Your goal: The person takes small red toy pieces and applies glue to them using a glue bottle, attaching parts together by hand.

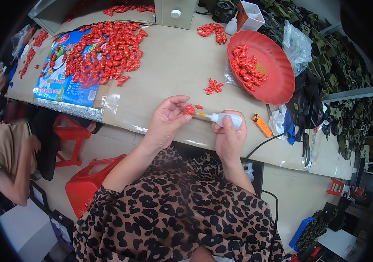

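Observation:
Between the thumb and fingers of my left hand (171, 117) is a small red figurine (189, 110). My right hand (230, 139) grips a pale squeeze bottle (226, 119), whose thin yellowish nozzle points left and reaches close to the figurine. Just past my left fingertips lies another little red piece (199, 107) on the table. A small cluster of red figurines (214, 86) rests a bit farther off. To the right, a red scalloped bowl (282, 65) stands tilted with red figurines (246, 70) and some brownish bits inside.
A large heap of red figurines (108, 52) covers blue printed packaging (66, 91) at the far left. An orange lighter (262, 125) lies by the right table edge, near a black cable. Red stools (91, 183) stand below left, beside a seated person (12, 153).

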Available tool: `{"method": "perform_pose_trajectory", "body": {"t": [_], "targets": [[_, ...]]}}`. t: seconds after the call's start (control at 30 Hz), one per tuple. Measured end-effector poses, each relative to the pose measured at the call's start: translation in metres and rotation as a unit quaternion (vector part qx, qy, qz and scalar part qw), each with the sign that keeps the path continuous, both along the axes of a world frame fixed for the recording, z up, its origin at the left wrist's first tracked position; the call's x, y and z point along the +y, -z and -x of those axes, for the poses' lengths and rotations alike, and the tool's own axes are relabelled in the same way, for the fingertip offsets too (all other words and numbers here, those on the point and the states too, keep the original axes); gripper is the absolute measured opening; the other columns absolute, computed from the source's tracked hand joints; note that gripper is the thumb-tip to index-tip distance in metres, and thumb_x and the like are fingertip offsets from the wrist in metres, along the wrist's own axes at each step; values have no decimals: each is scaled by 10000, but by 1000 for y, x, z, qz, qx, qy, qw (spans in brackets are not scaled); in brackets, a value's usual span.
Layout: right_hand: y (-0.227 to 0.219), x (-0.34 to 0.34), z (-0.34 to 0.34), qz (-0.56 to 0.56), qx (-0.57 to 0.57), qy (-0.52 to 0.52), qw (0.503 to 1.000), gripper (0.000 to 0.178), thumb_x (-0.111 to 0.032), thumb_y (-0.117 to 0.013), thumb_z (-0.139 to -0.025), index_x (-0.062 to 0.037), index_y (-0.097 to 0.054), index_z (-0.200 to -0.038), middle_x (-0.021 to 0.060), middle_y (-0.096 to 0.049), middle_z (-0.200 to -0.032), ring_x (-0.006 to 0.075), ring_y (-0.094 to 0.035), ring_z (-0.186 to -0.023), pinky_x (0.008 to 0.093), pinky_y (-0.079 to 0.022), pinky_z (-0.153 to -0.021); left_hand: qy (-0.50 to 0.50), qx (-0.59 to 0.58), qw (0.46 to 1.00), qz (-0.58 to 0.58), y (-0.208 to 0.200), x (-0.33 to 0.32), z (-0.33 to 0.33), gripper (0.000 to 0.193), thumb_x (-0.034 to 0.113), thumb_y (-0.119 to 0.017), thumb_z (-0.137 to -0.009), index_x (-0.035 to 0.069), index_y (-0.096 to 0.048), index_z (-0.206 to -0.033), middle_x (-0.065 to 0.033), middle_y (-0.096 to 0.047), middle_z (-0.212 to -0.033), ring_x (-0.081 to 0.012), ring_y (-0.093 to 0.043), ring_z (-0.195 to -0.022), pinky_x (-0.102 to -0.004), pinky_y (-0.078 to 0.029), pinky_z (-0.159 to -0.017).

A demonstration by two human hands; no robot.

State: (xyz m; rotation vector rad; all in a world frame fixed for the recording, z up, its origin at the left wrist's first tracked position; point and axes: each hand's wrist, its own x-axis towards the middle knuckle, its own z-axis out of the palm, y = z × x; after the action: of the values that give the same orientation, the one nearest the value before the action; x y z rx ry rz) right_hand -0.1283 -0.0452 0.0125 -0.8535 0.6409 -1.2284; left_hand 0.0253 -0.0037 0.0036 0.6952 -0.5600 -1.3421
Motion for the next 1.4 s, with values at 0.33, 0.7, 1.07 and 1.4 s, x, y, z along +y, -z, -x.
{"method": "perform_pose_trajectory", "body": {"t": [0.33,0.7,1.07,1.4], "targets": [[-17,-13,14,58,174,-38,982,353,11,-627,-703,-8,-459,-1013,55,-542,-846,110,-539,-766,232,-442,-696,10,47,999,5,3,0,-7,325,-41,-539,-760,23,-437,-1061,-41,-513,-927,-113,-520,-850,-304,-434,-820],[-16,-29,-8,155,471,-39,868,213,-69,-660,-666,-27,-547,-843,28,-535,-707,106,-532,-635,244,-419,-554,61,132,989,18,4,3,-15,214,51,-522,-801,36,-431,-995,-85,-546,-951,-140,-530,-851,-292,-442,-767],[-18,-39,-15,324,616,-59,716,198,-160,-649,-671,-24,-578,-796,85,-579,-766,229,-558,-622,314,-431,-567,87,116,989,16,5,3,-15,130,105,-510,-820,33,-481,-925,-79,-528,-893,-111,-482,-738,-211,-404,-630],[-20,-19,17,-143,68,-159,975,122,-119,-582,-782,-6,-551,-813,33,-544,-677,79,-472,-525,202,-368,-480,157,54,986,-19,-2,-4,6,173,119,-469,-851,5,-500,-977,-49,-538,-851,-88,-472,-716,-202,-394,-642]]}}
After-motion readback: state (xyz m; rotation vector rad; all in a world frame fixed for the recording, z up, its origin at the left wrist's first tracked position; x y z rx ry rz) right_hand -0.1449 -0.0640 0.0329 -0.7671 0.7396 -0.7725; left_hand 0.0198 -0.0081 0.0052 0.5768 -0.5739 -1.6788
